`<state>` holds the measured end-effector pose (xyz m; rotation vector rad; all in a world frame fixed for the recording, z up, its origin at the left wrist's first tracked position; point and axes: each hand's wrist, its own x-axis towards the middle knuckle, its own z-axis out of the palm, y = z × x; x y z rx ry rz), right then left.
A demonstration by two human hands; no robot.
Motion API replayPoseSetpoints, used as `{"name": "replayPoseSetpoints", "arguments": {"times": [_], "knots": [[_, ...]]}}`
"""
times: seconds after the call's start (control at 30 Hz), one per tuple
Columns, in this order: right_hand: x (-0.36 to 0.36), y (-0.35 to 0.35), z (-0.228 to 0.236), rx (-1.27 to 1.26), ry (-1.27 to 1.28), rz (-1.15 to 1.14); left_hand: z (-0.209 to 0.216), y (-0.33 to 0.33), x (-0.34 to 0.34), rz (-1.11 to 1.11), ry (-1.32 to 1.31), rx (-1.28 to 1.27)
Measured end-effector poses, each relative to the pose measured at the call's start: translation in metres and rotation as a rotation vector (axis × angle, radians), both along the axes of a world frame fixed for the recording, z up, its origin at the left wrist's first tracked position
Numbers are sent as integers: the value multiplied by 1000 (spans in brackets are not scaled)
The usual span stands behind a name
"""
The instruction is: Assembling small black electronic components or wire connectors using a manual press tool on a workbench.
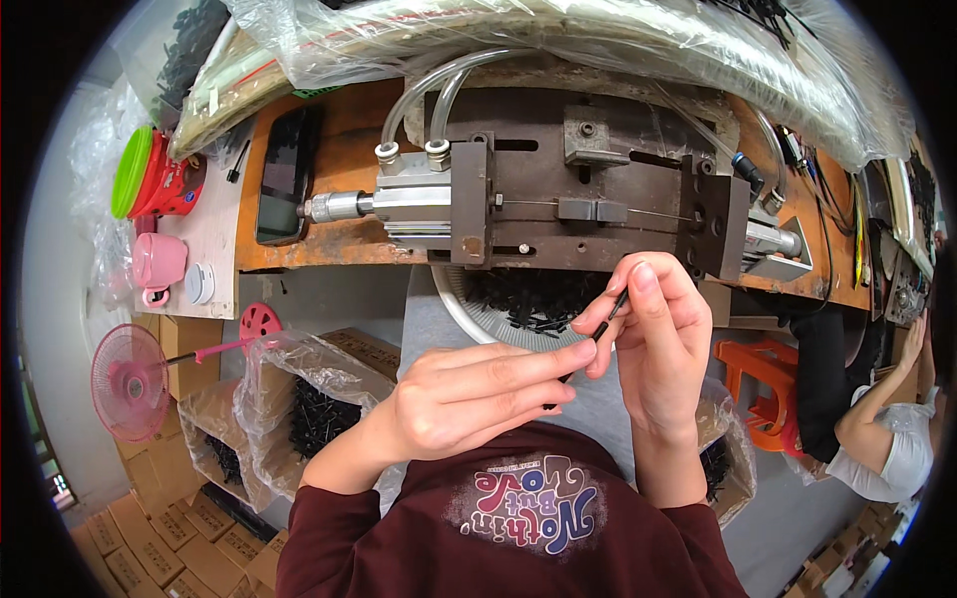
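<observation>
Both hands meet just below the metal fixture (588, 204) bolted to the orange surface (339, 169). The right hand (658, 339) is closed in a pinch on a thin black pin (610, 315), thumb and forefinger gripping its upper end, so the pin slants down and left out of the fingers. The left hand (469, 394) lies just left of and below it, fingers stretched out together toward the right; its fingertips touch the lower end of the pin and rest against the right hand. Whether the left fingers actually grip the pin or only steady it cannot be told.

Directly under the fixture, behind the hands, a white tray (469, 309) holds a heap of small black parts. Left of the fixture a dark phone (287, 171) lies flat on the surface, and farther left stand a pink cup (158, 261) and a red jar with a green lid (150, 174). Below and left of the fixture, clear bags (299, 399) of black parts sit in cardboard boxes beside a pink fan (128, 381). Right of the fixture stands an orange stool (763, 384), and another person's arm (882, 399) shows beyond it.
</observation>
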<state>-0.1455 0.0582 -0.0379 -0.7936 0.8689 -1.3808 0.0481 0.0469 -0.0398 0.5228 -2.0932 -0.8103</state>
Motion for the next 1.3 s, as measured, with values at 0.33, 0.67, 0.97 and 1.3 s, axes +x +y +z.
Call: {"name": "replayPoseSetpoints", "arguments": {"times": [0.33, 0.67, 0.97, 1.3], "knots": [[1, 1, -2, -30, 44, -14, 1, -2, -1, 16, 5, -13], [4, 2, -1, -112, 187, -70, 3, -1, 1, 19, -18, -20], [7, 5, -2, -141, 138, -19, 1, -1, 2, 25, -3, 9], [9, 7, -1, -122, 111, -1, -1, 1, 4, 24, 21, 45]]}}
